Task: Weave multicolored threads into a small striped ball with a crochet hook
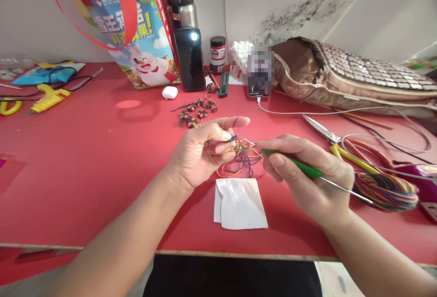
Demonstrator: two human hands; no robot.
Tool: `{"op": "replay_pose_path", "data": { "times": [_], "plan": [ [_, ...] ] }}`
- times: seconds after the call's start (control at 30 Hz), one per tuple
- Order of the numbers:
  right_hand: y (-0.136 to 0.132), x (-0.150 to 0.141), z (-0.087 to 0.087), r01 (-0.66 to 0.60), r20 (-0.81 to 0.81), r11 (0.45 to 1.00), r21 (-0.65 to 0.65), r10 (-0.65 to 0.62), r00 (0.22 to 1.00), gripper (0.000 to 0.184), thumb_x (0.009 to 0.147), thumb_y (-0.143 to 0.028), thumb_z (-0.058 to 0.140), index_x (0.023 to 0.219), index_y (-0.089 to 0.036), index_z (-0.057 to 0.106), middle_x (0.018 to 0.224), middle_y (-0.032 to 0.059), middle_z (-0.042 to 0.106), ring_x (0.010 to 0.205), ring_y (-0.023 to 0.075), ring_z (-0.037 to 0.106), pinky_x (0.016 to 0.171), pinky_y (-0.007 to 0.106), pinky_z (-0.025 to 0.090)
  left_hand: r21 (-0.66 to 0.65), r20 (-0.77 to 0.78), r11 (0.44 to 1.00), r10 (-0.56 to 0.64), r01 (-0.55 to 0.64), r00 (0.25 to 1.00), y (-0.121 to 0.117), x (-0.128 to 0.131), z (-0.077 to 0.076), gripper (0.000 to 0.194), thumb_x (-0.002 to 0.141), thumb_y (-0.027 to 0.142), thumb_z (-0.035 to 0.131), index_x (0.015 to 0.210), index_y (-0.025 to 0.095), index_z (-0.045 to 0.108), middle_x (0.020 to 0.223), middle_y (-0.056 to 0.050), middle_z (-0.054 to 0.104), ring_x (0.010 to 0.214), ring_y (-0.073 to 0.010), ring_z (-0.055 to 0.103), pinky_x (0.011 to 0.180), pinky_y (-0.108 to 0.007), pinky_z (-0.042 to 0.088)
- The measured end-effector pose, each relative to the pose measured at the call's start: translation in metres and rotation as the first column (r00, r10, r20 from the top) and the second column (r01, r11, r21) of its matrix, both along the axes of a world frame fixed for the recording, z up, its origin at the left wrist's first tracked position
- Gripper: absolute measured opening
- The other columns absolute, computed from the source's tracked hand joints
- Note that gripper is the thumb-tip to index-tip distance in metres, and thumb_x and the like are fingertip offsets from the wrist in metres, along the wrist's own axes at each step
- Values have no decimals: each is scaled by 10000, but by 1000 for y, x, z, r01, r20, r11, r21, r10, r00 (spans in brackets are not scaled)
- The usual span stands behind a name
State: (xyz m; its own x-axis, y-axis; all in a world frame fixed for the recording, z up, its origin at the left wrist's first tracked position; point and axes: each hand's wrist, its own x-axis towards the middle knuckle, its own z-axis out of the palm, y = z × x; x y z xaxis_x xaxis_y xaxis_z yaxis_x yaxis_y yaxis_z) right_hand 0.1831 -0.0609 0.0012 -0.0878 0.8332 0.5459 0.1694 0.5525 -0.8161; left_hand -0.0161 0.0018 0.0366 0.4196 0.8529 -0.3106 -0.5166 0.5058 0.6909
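Observation:
My left hand [201,151] pinches a small piece of crochet work [232,138] in dark multicoloured thread, its index finger stretched out with thread wound around it. My right hand [307,174] grips a crochet hook [305,167] by its green handle, the metal tip pointing left at the crochet piece. Whether the tip sits inside a loop is too small to tell. Loose multicoloured thread [244,160] hangs in a tangle between both hands. Just below lies a folded white cloth or tissue [242,203]. Several small crocheted balls [202,114] rest on the table behind my left hand.
On the red table [102,188], scissors [327,133], a thread bundle [385,191] and a white cable [307,113] lie right. Behind stand a gift bag [146,56], a dark phone [190,60], a jar [217,53] and a sequined bag [368,69]. A yellow glue gun [49,98] lies left.

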Motion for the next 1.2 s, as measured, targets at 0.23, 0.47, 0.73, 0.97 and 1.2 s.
{"op": "replay_pose_path", "data": {
  "times": [0.23, 0.47, 0.73, 0.97, 1.2],
  "plan": [
    [-2, -1, 0, 39, -49, 999, -39, -40, 998, 195, 1050, -189, 748, 1181, -267, 869, 800, 15, 757, 600, 135, 629, 524, 281, 525, 92, -21, 996, 7, -5, 1000, 0, 2, -6, 285, 615, 101, 761, 875, 99, 879, 630, 32, 510, 508, -26, 320, 462, -191, 284],
    [0, -10, -1, 24, -226, 997, -80, -41, 973, 127, 1055, -280, 764, 1130, -231, 854, 693, -12, 683, 534, 126, 591, 475, 269, 517, 371, -46, 919, 163, -135, 986, -10, 10, -14, 228, 742, 187, 856, 965, 195, 902, 690, 0, 636, 560, -79, 483, 486, -237, 321],
    [2, -12, -1, -5, -304, 997, -77, -19, 953, 108, 1050, -271, 779, 1125, -230, 845, 703, -13, 697, 533, 116, 592, 469, 257, 509, 459, -81, 875, 216, -156, 973, -16, 10, -13, 166, 825, 243, 884, 988, 226, 914, 712, -16, 688, 656, -124, 640, 492, -228, 360],
    [0, -9, -3, 10, -248, 995, -103, -35, 968, 136, 1055, -328, 775, 1143, -244, 834, 717, -7, 709, 541, 133, 599, 475, 275, 504, 488, -112, 859, 239, -156, 964, -15, 9, -16, 189, 836, 228, 898, 1022, 250, 918, 783, -37, 778, 637, -114, 605, 526, -234, 425],
    [-3, -14, -3, 84, -161, 996, -38, -89, 983, 144, 1071, -321, 745, 1162, -243, 825, 764, 8, 737, 565, 139, 623, 506, 284, 542, 415, -51, 882, 268, -224, 962, -18, 17, -15, 230, 801, 176, 919, 1020, 241, 906, 779, -6, 739, 617, -103, 619, 522, -222, 462]
  ]
}}
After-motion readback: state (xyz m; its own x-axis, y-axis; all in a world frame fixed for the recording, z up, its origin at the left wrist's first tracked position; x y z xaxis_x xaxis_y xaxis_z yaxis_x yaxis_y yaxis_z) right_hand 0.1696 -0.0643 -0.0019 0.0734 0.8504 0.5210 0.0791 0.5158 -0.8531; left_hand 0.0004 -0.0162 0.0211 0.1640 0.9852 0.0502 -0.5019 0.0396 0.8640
